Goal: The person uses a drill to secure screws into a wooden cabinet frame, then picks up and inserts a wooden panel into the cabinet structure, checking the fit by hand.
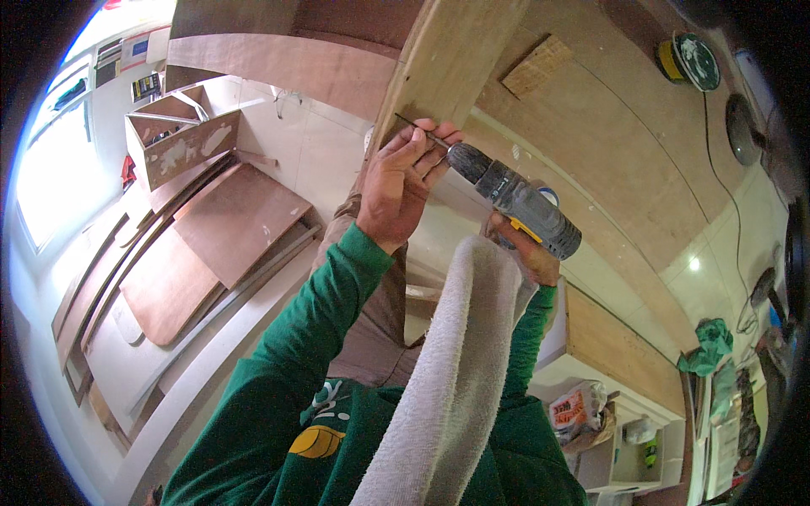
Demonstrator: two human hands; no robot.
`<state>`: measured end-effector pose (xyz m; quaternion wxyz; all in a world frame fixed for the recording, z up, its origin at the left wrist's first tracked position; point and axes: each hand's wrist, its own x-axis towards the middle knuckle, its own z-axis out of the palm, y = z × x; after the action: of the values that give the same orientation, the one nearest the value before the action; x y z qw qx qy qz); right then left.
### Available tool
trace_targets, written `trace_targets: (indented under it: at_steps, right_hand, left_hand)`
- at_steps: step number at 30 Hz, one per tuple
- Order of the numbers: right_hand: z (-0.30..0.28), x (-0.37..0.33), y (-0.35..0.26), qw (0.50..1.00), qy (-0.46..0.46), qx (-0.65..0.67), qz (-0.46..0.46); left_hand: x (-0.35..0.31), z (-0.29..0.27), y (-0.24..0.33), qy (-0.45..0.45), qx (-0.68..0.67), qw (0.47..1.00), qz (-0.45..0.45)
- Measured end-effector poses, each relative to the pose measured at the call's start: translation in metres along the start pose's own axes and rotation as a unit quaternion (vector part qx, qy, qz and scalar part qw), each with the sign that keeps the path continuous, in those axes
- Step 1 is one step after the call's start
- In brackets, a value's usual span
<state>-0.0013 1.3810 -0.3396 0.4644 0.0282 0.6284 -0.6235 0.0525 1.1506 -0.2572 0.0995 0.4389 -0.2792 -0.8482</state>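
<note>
My right hand (530, 253) is wrapped around the handle of a grey and black cordless drill (533, 212) with a yellow accent. The drill is tilted, its black chuck (469, 162) toward the upper left. A long thin drill bit (434, 139) runs out of the chuck, and my left hand (400, 190) closes its thumb and fingers around it. The bit's dark tip lies over the near edge of a long wooden board (451, 63). Whether the tip touches the wood I cannot tell. A pale towel (447, 363) hangs in front of my chest, partly covering my right wrist.
A wide wooden panel (607, 126) carries a small wood offcut (537, 66). Cut sheets (240, 223) and an open wooden box (190, 148) stand left. A cable reel (696, 63) trails its cord at far right. A cabinet (620, 337) and plastic bag (578, 409) are lower right.
</note>
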Motion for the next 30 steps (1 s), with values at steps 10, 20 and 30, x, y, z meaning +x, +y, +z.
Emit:
trace_targets:
  at_steps: [10, 20, 30]
  right_hand:
    - [-0.001, 0.006, 0.000, 0.996, 0.028, -0.048, -0.070]
    - [-0.006, 0.005, -0.016, 0.993, 0.020, -0.101, -0.065]
    - [-0.006, 0.010, 0.001, 0.999, 0.000, -0.036, -0.032]
  left_hand:
    - [0.002, 0.001, 0.003, 0.021, -0.007, 1.000, -0.014]
    - [0.004, 0.003, 0.000, 0.053, 0.015, 0.998, -0.010]
    - [0.004, 0.007, -0.001, 0.052, 0.029, 0.998, -0.004]
